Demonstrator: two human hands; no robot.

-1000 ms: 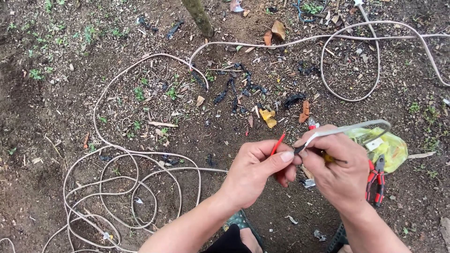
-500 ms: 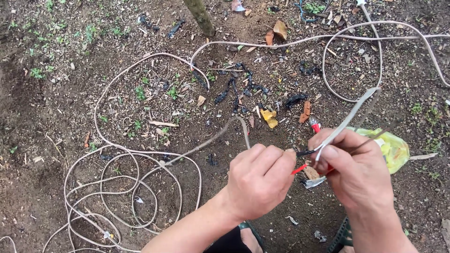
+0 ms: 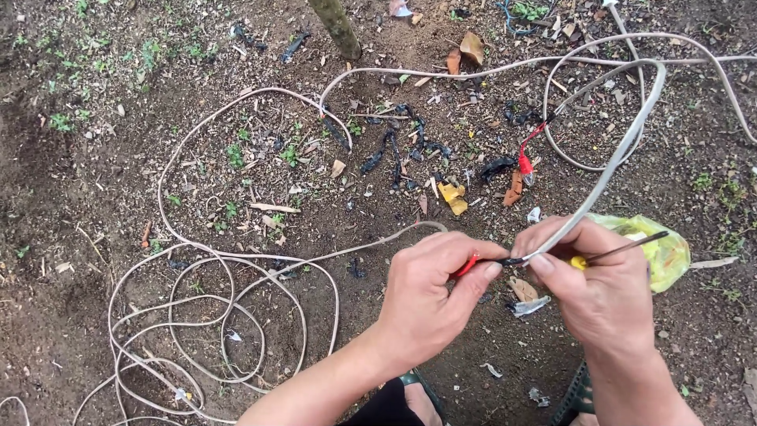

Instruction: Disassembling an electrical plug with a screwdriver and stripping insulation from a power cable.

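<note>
My left hand (image 3: 430, 292) pinches a red wire (image 3: 467, 266) that sticks out of the end of a white flat cable (image 3: 611, 170). My right hand (image 3: 603, 288) grips that cable end, with black wire showing between the two hands. It also holds a thin tool with a yellow handle part and a dark metal shaft (image 3: 623, 248). From my right hand the cable rises up and right, then loops back. A second red wire end (image 3: 524, 158) hangs from the cable further off.
Bare soil with leaves and black insulation scraps (image 3: 394, 150). More white cable lies coiled at lower left (image 3: 197, 315). A yellow-green plastic bag (image 3: 670, 252) lies behind my right hand. A thin tree stem (image 3: 335, 28) stands at the top. My sandalled foot (image 3: 414, 386) shows below.
The cable from my right hand has straightened and swung up to the right. My left hand shifted left, drawing the red wire out sideways. The red-handled tool under my right hand is out of sight.
</note>
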